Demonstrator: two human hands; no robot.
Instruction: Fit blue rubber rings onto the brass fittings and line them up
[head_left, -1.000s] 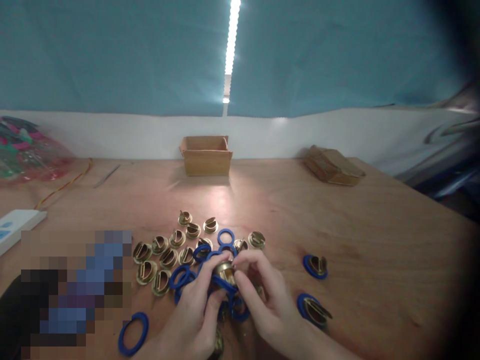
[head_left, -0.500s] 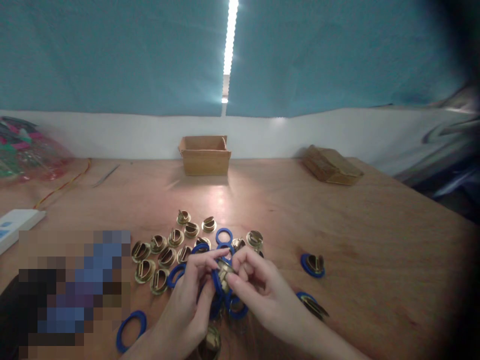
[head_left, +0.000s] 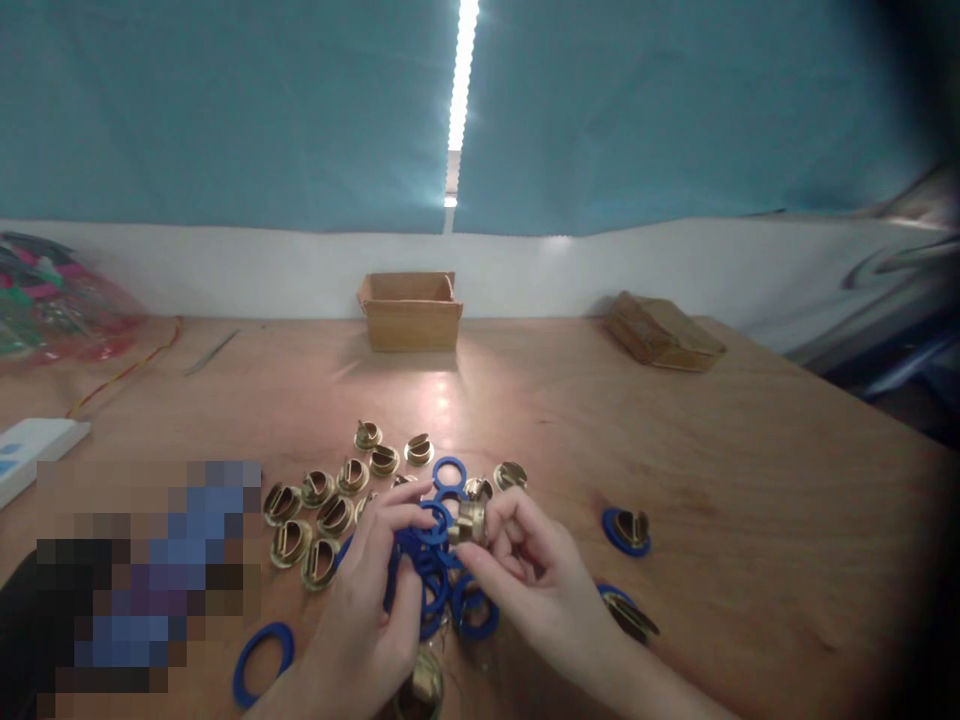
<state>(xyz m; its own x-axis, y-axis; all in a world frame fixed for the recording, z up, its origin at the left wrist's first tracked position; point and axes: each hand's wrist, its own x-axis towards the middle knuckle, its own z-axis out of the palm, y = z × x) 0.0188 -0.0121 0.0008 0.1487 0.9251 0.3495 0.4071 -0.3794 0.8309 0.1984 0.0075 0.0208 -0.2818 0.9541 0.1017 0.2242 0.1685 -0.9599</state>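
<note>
My left hand (head_left: pixel 371 600) pinches a blue rubber ring (head_left: pixel 433 522) just above the table. My right hand (head_left: pixel 529 575) pinches a small brass fitting (head_left: pixel 471 521) right beside that ring, the two touching or nearly so. Under both hands lies a heap of blue rings (head_left: pixel 450 600). Several loose brass fittings (head_left: pixel 319 510) are spread to the left of my hands. One more blue ring (head_left: pixel 262 650) lies alone at the lower left.
Two brass fittings seated in blue rings (head_left: pixel 626 530) lie to the right. An open cardboard box (head_left: pixel 410 310) and a flat brown packet (head_left: pixel 664 342) stand at the back of the wooden table (head_left: pixel 750 480). A white device (head_left: pixel 34 445) and coloured wires sit far left.
Both hands have risen slightly off the heap. The brass fitting, earlier held between both hands, is now in the right hand with the blue ring in the left beside it.
</note>
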